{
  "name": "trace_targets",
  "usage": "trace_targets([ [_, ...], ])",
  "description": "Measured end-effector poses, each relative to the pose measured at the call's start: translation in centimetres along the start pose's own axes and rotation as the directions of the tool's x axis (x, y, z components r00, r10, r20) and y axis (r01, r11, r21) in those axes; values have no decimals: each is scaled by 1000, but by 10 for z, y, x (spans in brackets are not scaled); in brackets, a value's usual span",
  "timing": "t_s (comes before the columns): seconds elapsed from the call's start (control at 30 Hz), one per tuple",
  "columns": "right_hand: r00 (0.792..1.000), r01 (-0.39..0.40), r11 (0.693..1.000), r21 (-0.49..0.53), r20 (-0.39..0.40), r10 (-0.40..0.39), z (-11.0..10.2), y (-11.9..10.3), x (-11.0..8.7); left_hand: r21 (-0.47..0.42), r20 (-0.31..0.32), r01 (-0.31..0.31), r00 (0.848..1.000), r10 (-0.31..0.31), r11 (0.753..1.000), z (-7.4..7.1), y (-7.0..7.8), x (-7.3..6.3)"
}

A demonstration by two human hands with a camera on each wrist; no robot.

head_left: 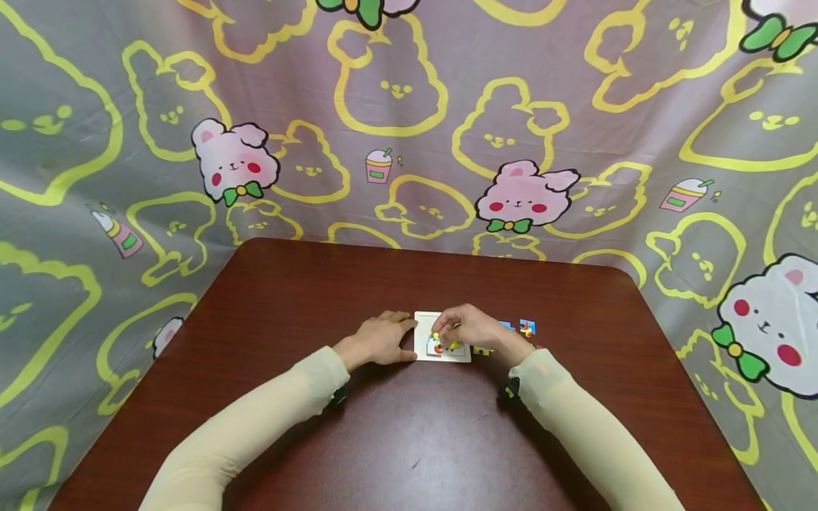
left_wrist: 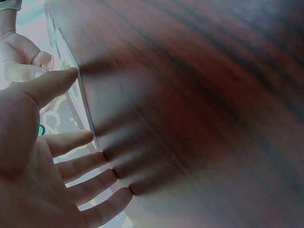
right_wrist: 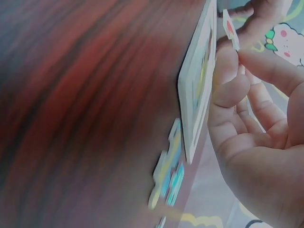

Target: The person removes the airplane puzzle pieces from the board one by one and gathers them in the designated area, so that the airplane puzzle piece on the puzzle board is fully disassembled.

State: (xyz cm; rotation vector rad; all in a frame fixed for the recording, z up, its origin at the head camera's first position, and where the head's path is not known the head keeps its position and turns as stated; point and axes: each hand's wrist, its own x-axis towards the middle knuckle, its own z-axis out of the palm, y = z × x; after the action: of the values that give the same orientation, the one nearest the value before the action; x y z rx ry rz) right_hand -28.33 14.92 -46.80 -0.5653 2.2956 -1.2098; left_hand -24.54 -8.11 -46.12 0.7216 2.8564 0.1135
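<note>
A white puzzle board (head_left: 422, 323) lies flat on the table, with some colourful pieces set in its lower part. My left hand (head_left: 381, 338) is at its left side, thumb and fingers spread and the tips at the board's edge and on the table. Over the board is my right hand (head_left: 474, 328). Between its thumb and index finger it pinches a small puzzle piece (right_wrist: 231, 29) with a red patch, held tilted above the board in the right wrist view. My right fingers hide part of the board's picture.
Loose puzzle pieces (head_left: 527, 327) lie on the dark red-brown table (head_left: 409, 440) to the right of the board, some partly behind my right wrist. A patterned curtain (head_left: 415, 163) hangs behind the table and along both sides.
</note>
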Motion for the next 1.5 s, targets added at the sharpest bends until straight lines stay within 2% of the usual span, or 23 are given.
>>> trace_targets([
  [0.43,1000,-21,999,-26,-11,21,-19,13,-25,-1,16,5,1000,-5,1000,2,-1,2],
  [0.63,1000,-26,1000,-7,-3,26,-26,20,-36,-1,24,4,1000,-3,1000,1,1,1],
  [0.83,999,-27,999,28,28,27,-32,27,-47,1,15,-3,1000,3,1000,2,0,1],
  [1.13,997,-26,1000,-14,78,27,-40,37,-58,-12,14,-2,1000,2,1000,2,-2,3],
  [1.5,991,-52,999,-16,126,53,-43,46,-67,-11,24,10,1000,-10,1000,2,-2,2],
])
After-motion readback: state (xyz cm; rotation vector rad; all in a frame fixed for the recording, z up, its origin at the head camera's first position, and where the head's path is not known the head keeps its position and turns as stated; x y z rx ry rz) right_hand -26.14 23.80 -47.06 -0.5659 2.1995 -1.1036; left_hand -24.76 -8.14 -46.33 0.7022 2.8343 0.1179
